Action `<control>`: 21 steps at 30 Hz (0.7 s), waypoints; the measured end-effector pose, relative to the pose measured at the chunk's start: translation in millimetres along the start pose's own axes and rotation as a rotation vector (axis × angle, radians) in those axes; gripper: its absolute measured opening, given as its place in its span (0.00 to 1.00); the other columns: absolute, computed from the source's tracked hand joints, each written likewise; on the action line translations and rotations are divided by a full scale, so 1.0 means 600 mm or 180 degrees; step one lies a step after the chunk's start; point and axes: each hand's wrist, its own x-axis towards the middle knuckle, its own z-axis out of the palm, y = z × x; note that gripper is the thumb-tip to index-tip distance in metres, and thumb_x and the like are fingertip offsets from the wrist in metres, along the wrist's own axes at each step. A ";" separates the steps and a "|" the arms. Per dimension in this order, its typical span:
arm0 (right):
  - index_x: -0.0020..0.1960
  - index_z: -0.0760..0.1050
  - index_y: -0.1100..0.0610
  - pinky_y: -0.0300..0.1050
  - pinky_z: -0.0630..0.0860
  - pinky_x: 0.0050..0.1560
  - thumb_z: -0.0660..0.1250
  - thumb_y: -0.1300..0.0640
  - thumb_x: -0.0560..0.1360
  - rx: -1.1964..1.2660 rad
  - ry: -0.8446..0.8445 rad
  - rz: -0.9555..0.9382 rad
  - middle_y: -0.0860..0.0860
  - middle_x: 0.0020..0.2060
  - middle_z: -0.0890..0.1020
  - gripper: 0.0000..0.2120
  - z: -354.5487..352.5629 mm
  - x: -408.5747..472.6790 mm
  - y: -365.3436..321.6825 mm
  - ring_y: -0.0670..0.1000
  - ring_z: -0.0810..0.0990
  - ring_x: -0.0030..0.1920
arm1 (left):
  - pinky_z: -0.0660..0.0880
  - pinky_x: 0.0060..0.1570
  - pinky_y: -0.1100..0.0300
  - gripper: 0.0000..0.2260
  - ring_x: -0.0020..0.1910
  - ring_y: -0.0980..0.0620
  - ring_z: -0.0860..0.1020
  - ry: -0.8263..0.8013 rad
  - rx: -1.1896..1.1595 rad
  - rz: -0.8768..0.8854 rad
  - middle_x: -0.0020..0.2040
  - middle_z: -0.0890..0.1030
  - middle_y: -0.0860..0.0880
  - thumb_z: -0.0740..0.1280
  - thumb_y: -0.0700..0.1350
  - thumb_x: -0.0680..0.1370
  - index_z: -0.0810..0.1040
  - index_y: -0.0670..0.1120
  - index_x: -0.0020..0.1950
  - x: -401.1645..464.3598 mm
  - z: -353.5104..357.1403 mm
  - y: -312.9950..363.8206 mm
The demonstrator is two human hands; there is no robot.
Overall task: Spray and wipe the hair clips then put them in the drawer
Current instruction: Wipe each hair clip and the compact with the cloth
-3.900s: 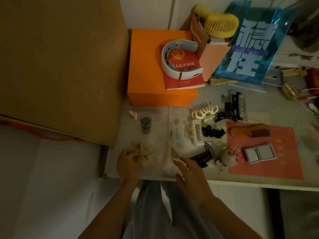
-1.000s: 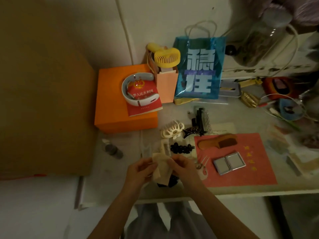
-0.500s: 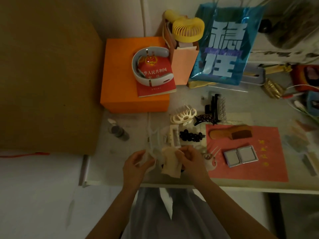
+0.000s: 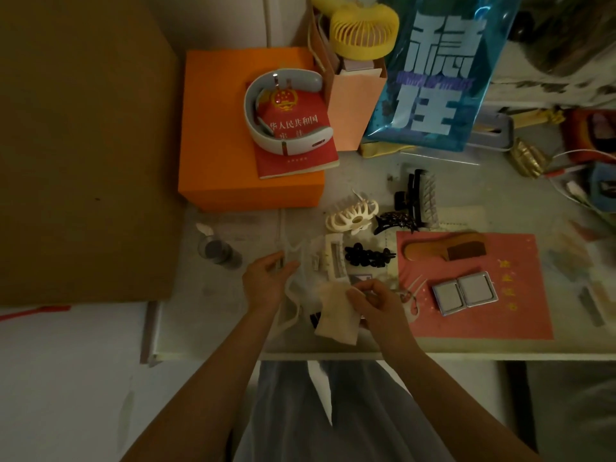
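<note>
My right hand (image 4: 376, 303) pinches a beige cloth (image 4: 335, 316) near the table's front edge, and a black clip (image 4: 314, 320) peeks out from under the cloth. Just to the left, my left hand (image 4: 266, 281) holds the edge of a clear translucent hair clip (image 4: 295, 288) between thumb and fingers. Behind my hands lie a white rectangular clip (image 4: 335, 261), a black beaded clip (image 4: 366, 256), a cream claw clip (image 4: 353, 218), a dark claw clip (image 4: 396, 221) and a black toothed clip (image 4: 416, 198). A small spray bottle (image 4: 216, 250) lies at the left. No drawer shows.
An orange box (image 4: 216, 128) with a red book and a white neck device stands at the back. A pink mat (image 4: 520, 315) on the right holds a wooden comb (image 4: 443, 250) and a folding mirror (image 4: 465, 291). A cardboard sheet (image 4: 83, 145) fills the left.
A second ago both hands held the cloth around a black clip. Now only my right hand has the cloth, and my left hand has moved left onto the clear clip.
</note>
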 end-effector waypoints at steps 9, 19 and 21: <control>0.51 0.73 0.56 0.49 0.81 0.49 0.65 0.58 0.77 0.0078 0.0012 0.0093 0.51 0.50 0.81 0.04 -0.006 0.007 -0.001 0.50 0.81 0.51 | 0.71 0.42 0.75 0.14 0.38 0.66 0.75 0.0161 -0.0250 -0.0100 0.48 0.82 0.51 0.73 0.45 0.73 0.81 0.43 0.57 0.001 -0.001 0.003; 0.53 0.79 0.54 0.39 0.79 0.42 0.66 0.59 0.77 0.0221 0.0137 0.0015 0.48 0.45 0.81 0.07 -0.006 0.009 -0.044 0.49 0.80 0.46 | 0.78 0.53 0.54 0.12 0.43 0.56 0.80 0.0275 -0.0896 -0.0064 0.44 0.83 0.52 0.71 0.44 0.75 0.81 0.45 0.57 -0.019 -0.037 0.057; 0.48 0.80 0.49 0.42 0.80 0.42 0.66 0.59 0.77 0.0363 0.0271 -0.0025 0.47 0.42 0.81 0.06 -0.007 0.010 -0.063 0.48 0.80 0.44 | 0.79 0.48 0.55 0.12 0.46 0.54 0.81 0.0189 -0.1175 0.0001 0.45 0.83 0.52 0.71 0.44 0.75 0.80 0.47 0.57 -0.027 -0.046 0.080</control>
